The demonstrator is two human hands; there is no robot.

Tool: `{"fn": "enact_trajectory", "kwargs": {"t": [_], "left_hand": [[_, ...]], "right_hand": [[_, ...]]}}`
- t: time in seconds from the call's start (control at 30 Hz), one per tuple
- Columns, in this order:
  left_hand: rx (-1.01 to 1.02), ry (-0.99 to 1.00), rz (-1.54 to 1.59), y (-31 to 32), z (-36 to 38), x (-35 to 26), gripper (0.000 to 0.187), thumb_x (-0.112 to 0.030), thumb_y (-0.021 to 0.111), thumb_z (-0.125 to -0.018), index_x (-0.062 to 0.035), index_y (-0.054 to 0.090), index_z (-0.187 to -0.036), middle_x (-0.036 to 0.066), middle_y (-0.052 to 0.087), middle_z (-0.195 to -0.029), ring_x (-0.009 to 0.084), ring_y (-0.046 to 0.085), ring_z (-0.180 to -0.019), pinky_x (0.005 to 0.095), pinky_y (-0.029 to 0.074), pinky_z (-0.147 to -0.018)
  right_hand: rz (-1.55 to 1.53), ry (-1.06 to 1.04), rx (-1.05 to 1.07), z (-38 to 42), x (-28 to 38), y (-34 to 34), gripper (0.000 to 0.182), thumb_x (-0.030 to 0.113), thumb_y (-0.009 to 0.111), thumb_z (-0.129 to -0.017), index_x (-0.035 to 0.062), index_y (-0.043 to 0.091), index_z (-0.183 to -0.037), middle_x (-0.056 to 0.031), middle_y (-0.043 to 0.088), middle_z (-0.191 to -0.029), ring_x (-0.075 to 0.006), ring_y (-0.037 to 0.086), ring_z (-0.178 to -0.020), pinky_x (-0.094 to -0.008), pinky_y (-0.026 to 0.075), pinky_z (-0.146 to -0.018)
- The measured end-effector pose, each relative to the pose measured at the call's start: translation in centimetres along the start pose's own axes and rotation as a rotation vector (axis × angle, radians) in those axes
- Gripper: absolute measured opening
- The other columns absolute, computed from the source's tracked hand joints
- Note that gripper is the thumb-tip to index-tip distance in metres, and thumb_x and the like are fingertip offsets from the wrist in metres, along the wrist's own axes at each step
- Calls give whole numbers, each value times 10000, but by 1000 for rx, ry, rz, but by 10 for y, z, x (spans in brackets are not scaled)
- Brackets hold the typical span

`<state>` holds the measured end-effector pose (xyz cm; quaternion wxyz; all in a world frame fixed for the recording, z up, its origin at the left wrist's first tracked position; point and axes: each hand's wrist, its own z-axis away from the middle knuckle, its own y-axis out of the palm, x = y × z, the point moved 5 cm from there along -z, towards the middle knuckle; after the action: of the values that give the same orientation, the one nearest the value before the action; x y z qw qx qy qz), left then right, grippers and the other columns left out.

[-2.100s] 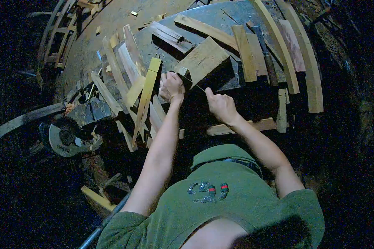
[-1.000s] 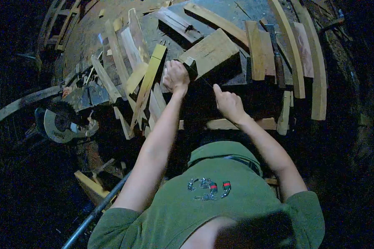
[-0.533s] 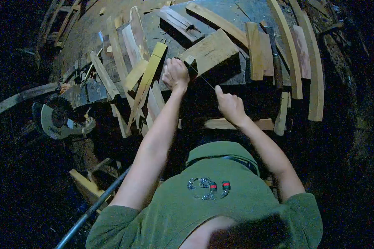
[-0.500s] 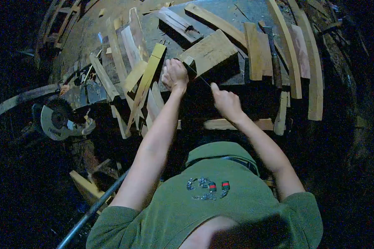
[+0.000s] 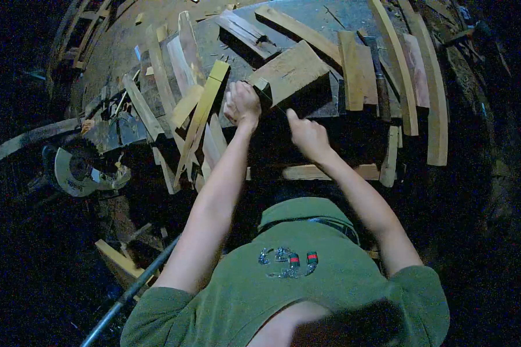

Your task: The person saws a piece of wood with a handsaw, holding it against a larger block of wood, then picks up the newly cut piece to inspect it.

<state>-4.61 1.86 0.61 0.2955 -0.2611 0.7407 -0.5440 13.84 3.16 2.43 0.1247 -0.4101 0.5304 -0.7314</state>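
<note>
My left hand (image 5: 242, 104) is closed at the near left corner of a thick wooden block (image 5: 292, 70), by a small pale-ended wood piece (image 5: 261, 84). My right hand (image 5: 309, 137) is closed in a fist just below the block, thumb stretched along the top. From it a thin, dark, straight tool (image 5: 280, 109) runs up and left toward the small piece; its handle is hidden in the fist, and I cannot tell its kind. To the left of my left hand lies a yellowish wood strip (image 5: 205, 107).
The workbench (image 5: 118, 63) carries several boards. A chisel-like tool with a dark handle (image 5: 382, 95) lies among boards on the right. Long curved wood strips (image 5: 437, 104) overhang the right edge. A circular saw (image 5: 69, 170) sits at the left, and a metal pipe (image 5: 127, 295) slants at lower left.
My right hand has moved slightly up and left, toward my left hand, and less of the thin tool shows between them. The left hand stays in nearly the same place.
</note>
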Motion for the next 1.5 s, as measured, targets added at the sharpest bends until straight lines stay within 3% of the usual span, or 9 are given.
{"fn": "enact_trajectory", "kwargs": {"t": [0.13,0.33,0.43,0.6,0.83,0.9,1.1,1.3,1.5], "left_hand": [[22,-47,-38,-7,0,1,271,-256,376,-863,-66,543,-766,86,544,-854,283,561,-785,422,446,-648],[-26,18,-52,16,-2,10,261,-257,390,-862,-74,545,-760,83,546,-857,268,567,-780,414,459,-617],[-47,21,-31,16,3,13,253,-254,398,-859,-76,546,-755,80,546,-855,263,571,-768,415,462,-610],[-57,31,-30,8,0,6,246,-262,410,-851,-81,539,-745,83,538,-837,268,569,-749,416,459,-599],[22,-2,-58,7,-1,8,262,-266,390,-858,-76,536,-753,88,539,-846,287,567,-758,423,451,-610],[15,15,-66,5,0,4,271,-262,375,-865,-72,539,-762,92,545,-861,291,569,-766,428,451,-618],[-2,41,13,9,1,9,270,-259,381,-857,-67,539,-752,109,550,-837,305,568,-774,437,449,-630],[-64,30,7,4,0,5,268,-267,389,-855,-68,541,-759,101,558,-849,297,571,-766,436,457,-610],[17,3,-43,3,0,5,279,-274,377,-863,-76,551,-772,93,557,-858,292,569,-767,440,454,-612]], "right_hand": [[-72,-23,-112,-57,26,3,181,80,423,-788,68,452,-966,-186,590,-601,-341,601,-526,-447,483,-441],[20,27,41,8,-4,-5,275,124,432,-803,98,475,-1074,-160,600,-583,-315,614,-517,-431,489,-433],[8,45,101,15,1,-12,226,85,435,-787,70,443,-1012,-195,587,-605,-354,608,-570,-454,481,-474],[-2,-5,-149,-58,26,6,129,129,435,-808,91,477,-924,-145,602,-586,-297,617,-510,-432,482,-413],[37,42,82,12,-2,-5,158,117,431,-803,92,474,-953,-145,616,-621,-300,629,-556,-441,501,-462],[-16,72,113,6,2,-7,185,94,421,-795,67,450,-976,-200,598,-628,-359,606,-563,-480,483,-501],[-21,2,-97,-67,27,12,210,120,425,-812,98,456,-1019,-165,604,-607,-327,622,-558,-462,494,-459],[8,27,37,10,-5,-3,179,108,422,-807,99,459,-982,-153,597,-573,-333,612,-522,-453,489,-438],[-33,-2,-45,-58,23,12,173,100,420,-807,90,454,-976,-162,612,-618,-335,626,-575,-455,499,-473]]}}
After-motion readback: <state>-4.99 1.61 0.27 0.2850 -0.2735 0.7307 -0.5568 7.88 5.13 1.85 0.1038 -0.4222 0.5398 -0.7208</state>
